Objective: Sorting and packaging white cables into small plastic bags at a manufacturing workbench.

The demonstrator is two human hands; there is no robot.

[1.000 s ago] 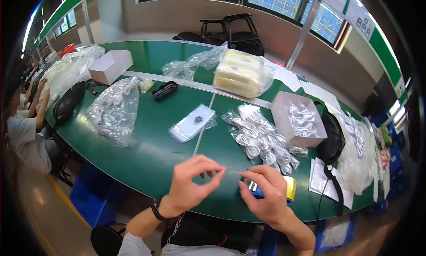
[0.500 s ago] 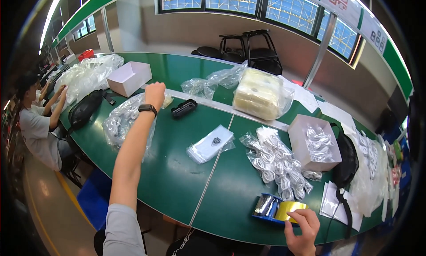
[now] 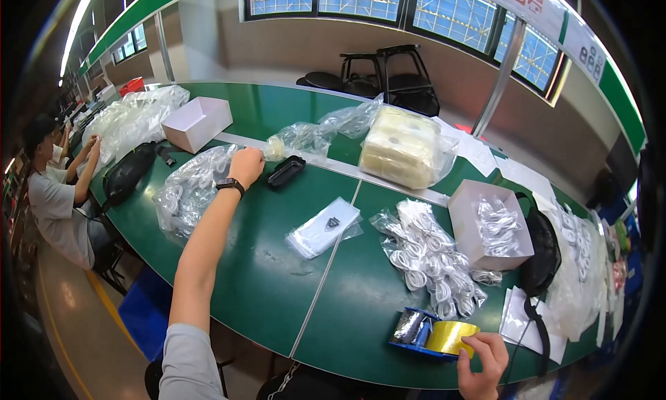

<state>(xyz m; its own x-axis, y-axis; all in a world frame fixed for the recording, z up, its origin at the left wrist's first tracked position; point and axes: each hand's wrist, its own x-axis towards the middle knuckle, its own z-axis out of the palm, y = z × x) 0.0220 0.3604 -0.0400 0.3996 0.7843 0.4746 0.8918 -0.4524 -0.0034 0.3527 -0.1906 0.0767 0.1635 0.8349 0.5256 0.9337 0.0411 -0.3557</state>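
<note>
My left hand (image 3: 247,167), with a dark band on its wrist, is curled like a fist beside a crumpled clear plastic bag (image 3: 186,195). Its fingertips are hidden, so whatever they hold does not show. Just right of it lies a small black case (image 3: 286,171). My right hand (image 3: 483,365) is at the front right, its bent thumb and forefinger apart at the right edge of a yellow tape roll (image 3: 444,337). That roll sits in a blue tape holder (image 3: 421,350) beside a second, dark shiny roll. Flat clear bags (image 3: 322,228) lie mid-table.
Bagged white cables (image 3: 431,258) lie in front of a white box (image 3: 461,223) holding more. A wrapped cream block (image 3: 399,147) stands farther back. Black pouches (image 3: 541,251) and loose papers are at right. An open white box (image 3: 198,126) and a seated person (image 3: 59,206) are at left.
My left hand has come down and slightly right, nearer the black case. My right hand has shifted right and lower, toward the tape roll's right edge.
</note>
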